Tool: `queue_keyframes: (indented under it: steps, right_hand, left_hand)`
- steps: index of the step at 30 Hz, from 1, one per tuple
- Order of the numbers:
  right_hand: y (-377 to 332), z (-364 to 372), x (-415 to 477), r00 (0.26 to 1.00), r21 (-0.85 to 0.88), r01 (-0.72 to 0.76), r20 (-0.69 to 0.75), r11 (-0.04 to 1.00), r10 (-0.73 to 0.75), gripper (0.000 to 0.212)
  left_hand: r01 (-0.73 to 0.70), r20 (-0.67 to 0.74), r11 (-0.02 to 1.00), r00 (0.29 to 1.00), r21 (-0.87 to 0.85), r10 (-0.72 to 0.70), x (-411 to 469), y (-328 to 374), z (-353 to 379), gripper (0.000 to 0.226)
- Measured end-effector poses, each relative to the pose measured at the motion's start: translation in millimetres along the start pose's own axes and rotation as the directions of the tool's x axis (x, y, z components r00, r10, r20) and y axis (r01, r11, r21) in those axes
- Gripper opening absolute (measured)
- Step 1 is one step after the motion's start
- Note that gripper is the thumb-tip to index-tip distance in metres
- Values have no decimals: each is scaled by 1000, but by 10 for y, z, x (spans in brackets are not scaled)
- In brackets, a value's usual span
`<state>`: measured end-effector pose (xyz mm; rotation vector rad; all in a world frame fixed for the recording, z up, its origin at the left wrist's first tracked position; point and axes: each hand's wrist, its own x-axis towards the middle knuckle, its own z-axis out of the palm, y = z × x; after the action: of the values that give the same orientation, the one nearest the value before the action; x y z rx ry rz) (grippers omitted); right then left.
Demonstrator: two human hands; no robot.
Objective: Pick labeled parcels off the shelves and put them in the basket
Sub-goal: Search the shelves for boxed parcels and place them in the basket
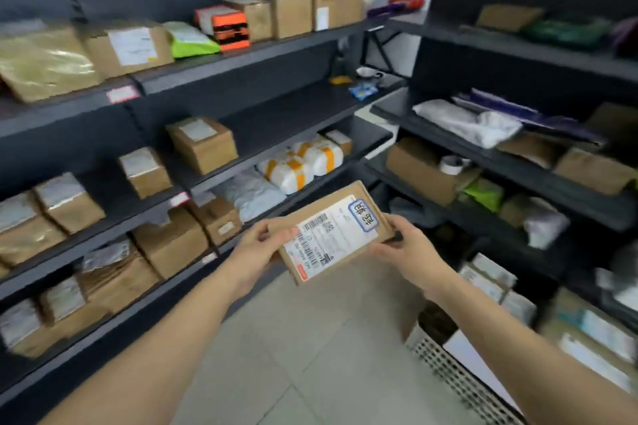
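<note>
Head view: shelves (241, 55) of boxes (203, 145) flank the held parcel (331, 231).

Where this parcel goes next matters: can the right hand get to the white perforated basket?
Probably yes: the basket sits below the right hand with nothing between, though it grips the parcel.

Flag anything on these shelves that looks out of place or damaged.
No damage shows; the held parcel looks intact. Odd: what looks like a white cup and a blue packet lie loose on the corner shelf, and a tape roll sits on a box to the right.
</note>
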<state>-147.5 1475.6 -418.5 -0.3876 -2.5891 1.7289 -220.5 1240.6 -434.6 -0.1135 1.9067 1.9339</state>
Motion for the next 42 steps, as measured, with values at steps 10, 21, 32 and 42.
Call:
queue_keyframes:
  steps: [10, 21, 32, 42]
  right_hand:
    - [898, -1899, -926, 849, 89, -214, -475, 973, 231, 44]
    - [947, -2911, -694, 659, 120, -299, -691, 947, 296, 44]
    - [1567, -3473, -67, 617, 122, -374, -708, 919, 345, 46]
    - [3430, -3638, 743, 676, 80, -599, -484, 797, 556, 46]
  left_hand:
    - [-8, 484, 990, 872, 144, -64, 242, -21, 2518, 41]
    - [-135, 692, 980, 722, 143, -2, 949, 574, 3938, 47]
    - [-186, 645, 946, 764, 267, -32, 1775, 398, 5038, 76]
    - [-68, 547, 861, 797, 505, -257, 2697, -1115, 5713, 32]
